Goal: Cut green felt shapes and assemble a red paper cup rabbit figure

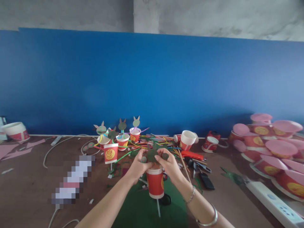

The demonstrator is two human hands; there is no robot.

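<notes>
In the middle of the head view, a dark green paper animal head [152, 155] with two pointed ears stands above the rim of a red paper cup [155, 187]. My left hand [140, 167] pinches the head from the left, and my right hand [170, 165] pinches it from the right. Small dark green discs show beside both hands. A white straw [158, 209] pokes out below the cup. Beneath lies a dark green sheet [133, 205], with a black scissors handle [166, 199] partly behind the cup.
Behind on the left stand several finished cup figures [110, 153]. Coloured pipe cleaners [154, 138] lie heaped at the back. At right are an orange-red tool [192, 155], pink-topped cups [280, 148] and a white power strip [275, 202]. Cables and a blurred-out object [73, 180] lie left.
</notes>
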